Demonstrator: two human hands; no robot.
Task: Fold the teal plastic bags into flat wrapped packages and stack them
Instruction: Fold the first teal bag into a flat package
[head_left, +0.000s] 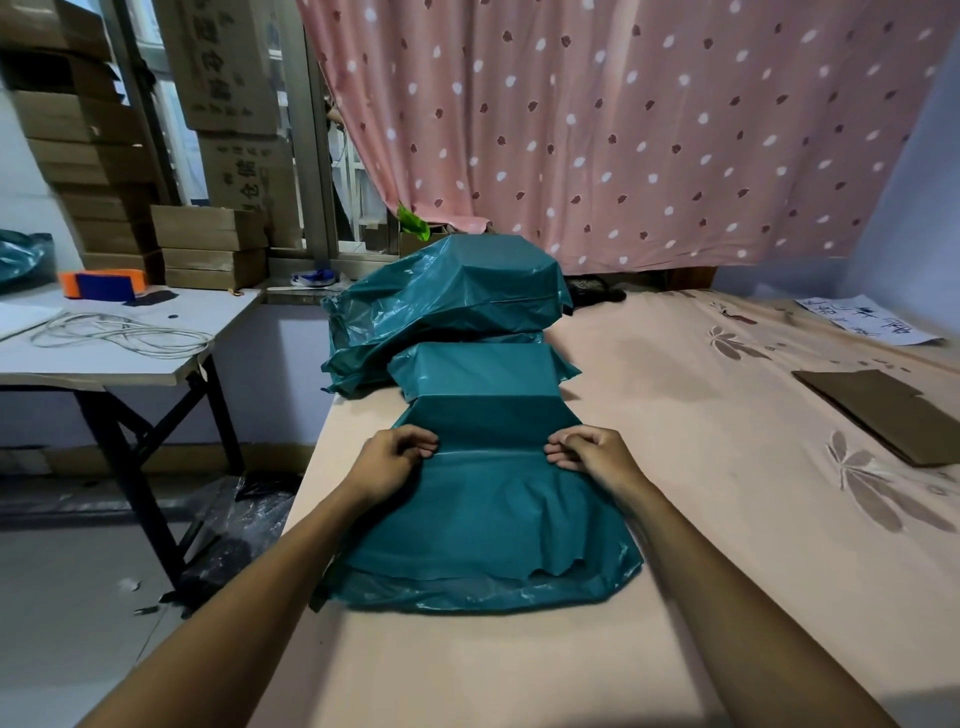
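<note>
Head view: the left hand (397, 457) and right hand (589, 454), both with fingers curled, pinch the two ends of a fold line across a teal bag (488, 519). This bag lies flat on the bed (727, 467), which is covered by a peach sheet printed with brown leaves. Its far part is folded into a flat block just beyond the knuckles; its near part spreads loose and wrinkled toward the viewer, ending in an open, ragged mouth.

Directly beyond it, and touching it, lies a wrapped package (480, 366) (flat, rectangular, with pointed side flaps). Behind that package stands a heap of teal plastic (447, 296) at the far left corner of the bed, below a pink spotted curtain (623, 130).

To the right on the bed lie a flat brown cardboard sheet (883, 413) and, farther back, a white paper with handwriting (867, 319). Left of the bed stands a folding table (104, 358) carrying a coiled white cord (124, 335) and an orange-and-blue object (101, 283), with stacked cardboard boxes (208, 244) behind it.
</note>
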